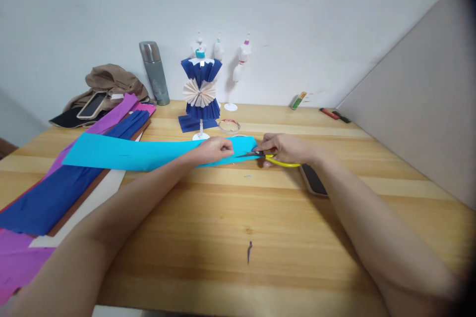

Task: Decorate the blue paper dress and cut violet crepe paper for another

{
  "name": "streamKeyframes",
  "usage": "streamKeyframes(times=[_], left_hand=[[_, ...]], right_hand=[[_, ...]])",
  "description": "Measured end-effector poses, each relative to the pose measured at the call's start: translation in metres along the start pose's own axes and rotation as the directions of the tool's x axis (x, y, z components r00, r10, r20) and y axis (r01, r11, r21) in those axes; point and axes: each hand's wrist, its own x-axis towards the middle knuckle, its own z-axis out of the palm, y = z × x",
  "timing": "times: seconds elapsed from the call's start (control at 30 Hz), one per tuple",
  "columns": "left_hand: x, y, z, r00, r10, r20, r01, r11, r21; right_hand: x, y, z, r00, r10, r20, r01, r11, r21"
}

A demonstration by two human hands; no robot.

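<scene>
A long light-blue paper sheet (134, 152) lies across the wooden table (238, 228). My left hand (213, 150) pinches the sheet near its right end, fingers closed on it. My right hand (284, 149) grips yellow-handled scissors (269, 157), whose blades point left into the sheet's right edge.
Dark blue, purple, pink, brown and white paper sheets (55, 193) are stacked at the left. Small mannequins stand at the back; one wears a blue paper dress (201, 91). A grey flask (154, 73), a tape roll (229, 125), a phone (313, 180) and a paper scrap (249, 251) are on the table.
</scene>
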Motion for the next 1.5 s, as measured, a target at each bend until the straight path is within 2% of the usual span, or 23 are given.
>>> streamKeyframes(times=[0.7, 1.5], left_hand=[[0.0009, -0.0029, -0.0005, 1.0, 0.016, 0.023, -0.016, 1.0, -0.019], [-0.0003, 0.0027, -0.0024, 0.999, -0.012, 0.035, 0.011, 1.0, 0.018]], right_hand=[[-0.0007, 0.0003, 0.0002, 1.0, -0.026, 0.006, 0.026, 0.999, -0.021], [0.0019, 0.0026, 0.0021, 1.0, -0.017, 0.019, 0.018, 0.999, -0.04]])
